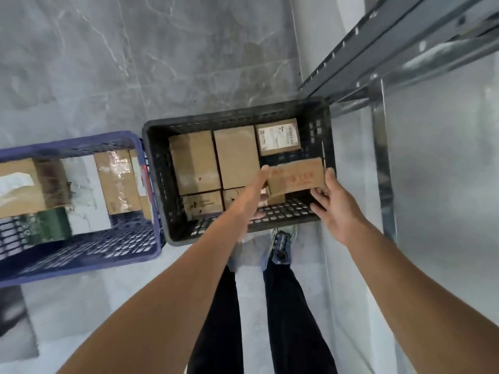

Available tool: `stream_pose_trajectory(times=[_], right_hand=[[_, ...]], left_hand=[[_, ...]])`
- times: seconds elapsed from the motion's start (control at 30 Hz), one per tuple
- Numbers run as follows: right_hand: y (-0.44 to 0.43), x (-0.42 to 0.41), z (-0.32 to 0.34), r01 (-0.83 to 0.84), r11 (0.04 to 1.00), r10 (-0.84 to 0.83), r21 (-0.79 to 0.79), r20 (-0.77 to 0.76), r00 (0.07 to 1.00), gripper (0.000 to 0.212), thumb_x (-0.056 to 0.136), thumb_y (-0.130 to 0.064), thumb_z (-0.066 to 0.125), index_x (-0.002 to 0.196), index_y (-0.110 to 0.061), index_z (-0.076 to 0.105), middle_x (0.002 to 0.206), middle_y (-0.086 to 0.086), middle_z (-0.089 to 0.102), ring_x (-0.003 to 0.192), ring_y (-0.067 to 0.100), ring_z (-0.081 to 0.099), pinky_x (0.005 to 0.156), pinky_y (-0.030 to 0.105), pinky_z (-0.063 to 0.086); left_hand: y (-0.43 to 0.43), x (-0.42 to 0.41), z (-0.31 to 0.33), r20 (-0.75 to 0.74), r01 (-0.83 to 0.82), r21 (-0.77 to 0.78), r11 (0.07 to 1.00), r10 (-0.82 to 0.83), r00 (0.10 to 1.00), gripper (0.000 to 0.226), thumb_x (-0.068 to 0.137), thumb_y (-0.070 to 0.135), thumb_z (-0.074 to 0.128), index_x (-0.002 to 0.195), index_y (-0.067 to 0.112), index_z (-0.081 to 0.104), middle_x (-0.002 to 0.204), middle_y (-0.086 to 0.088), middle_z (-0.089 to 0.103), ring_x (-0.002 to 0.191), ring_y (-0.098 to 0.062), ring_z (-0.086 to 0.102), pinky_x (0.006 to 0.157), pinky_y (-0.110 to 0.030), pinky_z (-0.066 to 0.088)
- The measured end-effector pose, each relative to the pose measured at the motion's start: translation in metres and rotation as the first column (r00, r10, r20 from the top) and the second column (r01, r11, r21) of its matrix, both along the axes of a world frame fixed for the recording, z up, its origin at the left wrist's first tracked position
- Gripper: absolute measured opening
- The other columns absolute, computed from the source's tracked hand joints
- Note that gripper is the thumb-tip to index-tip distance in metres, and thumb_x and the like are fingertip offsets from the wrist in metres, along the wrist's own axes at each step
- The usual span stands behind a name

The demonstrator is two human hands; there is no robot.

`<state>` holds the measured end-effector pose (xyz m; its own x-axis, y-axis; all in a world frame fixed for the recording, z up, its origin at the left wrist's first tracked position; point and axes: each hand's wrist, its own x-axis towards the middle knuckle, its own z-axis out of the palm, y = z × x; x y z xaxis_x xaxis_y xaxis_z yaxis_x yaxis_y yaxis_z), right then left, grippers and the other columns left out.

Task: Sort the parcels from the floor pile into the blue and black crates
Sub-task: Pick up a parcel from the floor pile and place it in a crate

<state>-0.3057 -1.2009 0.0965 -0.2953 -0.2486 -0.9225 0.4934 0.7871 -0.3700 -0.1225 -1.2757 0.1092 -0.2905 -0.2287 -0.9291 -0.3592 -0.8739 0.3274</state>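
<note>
A brown cardboard parcel with red print hangs over the right side of the black crate. My left hand grips its left end and my right hand grips its right end. Inside the black crate lie several brown boxes, among them one with a white label. The blue crate stands to the left and holds several parcels, including a taped brown box and a green one.
A grey metal shelving frame rises just right of the black crate. My legs and a shoe are directly below the crate's near edge. Grey marble-look floor lies beyond both crates.
</note>
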Motion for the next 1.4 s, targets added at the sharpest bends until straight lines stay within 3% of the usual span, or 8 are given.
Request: stream_pose_trajectory(times=[0.17,0.3,0.5,0.73,0.87,0.93,1.27,1.4], right_hand=[[-0.018,-0.008,-0.088,0.033,0.998,-0.034,0.044,0.018,0.999,0.057,0.105,-0.059,0.046,0.149,-0.023,0.053,0.156,0.006,0.051,0.141,0.022,0.051,0.118,0.049,0.041],[-0.023,-0.013,-0.140,0.058,0.995,-0.060,0.079,0.024,0.998,0.060,0.103,-0.059,0.050,0.150,-0.021,0.051,0.155,0.011,0.050,0.137,0.028,0.054,0.115,0.050,0.044],[-0.025,-0.028,-0.184,0.063,0.993,-0.066,0.099,0.030,0.997,0.056,0.104,-0.057,0.050,0.149,-0.022,0.051,0.155,0.013,0.051,0.138,0.028,0.054,0.113,0.051,0.045],[-0.029,-0.034,-0.214,0.036,0.995,-0.044,0.092,0.089,0.995,0.057,0.104,-0.054,0.054,0.152,-0.024,0.048,0.155,0.012,0.050,0.139,0.028,0.054,0.110,0.052,0.045],[-0.030,-0.029,-0.225,-0.003,0.995,-0.006,0.096,0.097,0.995,0.053,0.104,-0.048,0.056,0.152,-0.026,0.048,0.156,0.010,0.050,0.135,0.027,0.057,0.111,0.053,0.046],[-0.029,-0.028,-0.229,-0.018,0.994,0.009,0.106,0.089,0.996,0.050,0.105,-0.044,0.055,0.151,-0.026,0.049,0.155,0.009,0.050,0.135,0.025,0.056,0.111,0.053,0.046],[-0.034,-0.030,-0.230,-0.108,0.992,0.102,0.073,0.079,0.992,0.058,0.104,-0.045,0.054,0.157,-0.026,0.041,0.157,0.014,0.046,0.139,0.030,0.052,0.116,0.054,0.041],[-0.027,-0.034,-0.205,-0.113,0.993,0.109,0.046,0.076,0.991,0.066,0.105,-0.053,0.051,0.163,-0.027,0.031,0.164,0.013,0.039,0.145,0.032,0.046,0.121,0.053,0.036]], left_hand=[[-0.016,-0.024,-0.079,0.029,-0.021,0.015,1.000,0.020,0.999,0.055,0.102,0.067,0.032,0.132,0.028,0.057,0.131,0.003,0.055,0.117,-0.016,0.054,0.103,-0.042,0.044],[-0.015,-0.038,-0.130,0.089,0.006,0.033,0.999,-0.009,0.996,0.066,0.096,0.072,0.041,0.141,0.025,0.056,0.144,-0.002,0.054,0.128,-0.024,0.052,0.110,-0.049,0.042],[-0.020,-0.057,-0.167,0.133,0.013,0.071,0.997,-0.022,0.991,0.090,0.074,0.079,0.046,0.146,0.026,0.051,0.144,-0.004,0.055,0.125,-0.025,0.055,0.073,-0.032,0.047],[-0.019,-0.065,-0.191,0.181,0.052,-0.017,0.999,-0.048,0.982,0.058,0.102,0.056,0.041,0.150,0.025,0.046,0.151,-0.003,0.048,0.129,-0.024,0.051,0.078,-0.034,0.050],[-0.013,-0.065,-0.194,0.176,0.096,-0.126,0.987,-0.073,0.982,0.068,0.091,0.053,0.052,0.149,0.019,0.048,0.149,-0.005,0.047,0.138,-0.029,0.045,0.110,-0.045,0.044],[-0.011,-0.065,-0.195,0.175,0.107,-0.118,0.987,-0.085,0.981,0.063,0.095,0.052,0.052,0.152,0.024,0.047,0.154,-0.007,0.042,0.140,-0.028,0.042,0.114,-0.045,0.041],[-0.009,-0.065,-0.186,0.186,0.070,-0.062,0.996,-0.057,0.981,0.029,0.107,0.034,0.048,0.135,0.031,0.053,0.097,0.016,0.053,0.082,0.004,0.050,0.072,-0.014,0.050],[-0.010,-0.060,-0.169,0.162,0.040,-0.045,0.998,-0.032,0.986,0.046,0.104,0.040,0.050,0.147,0.023,0.050,0.130,0.005,0.054,0.120,-0.011,0.052,0.109,-0.037,0.045]])
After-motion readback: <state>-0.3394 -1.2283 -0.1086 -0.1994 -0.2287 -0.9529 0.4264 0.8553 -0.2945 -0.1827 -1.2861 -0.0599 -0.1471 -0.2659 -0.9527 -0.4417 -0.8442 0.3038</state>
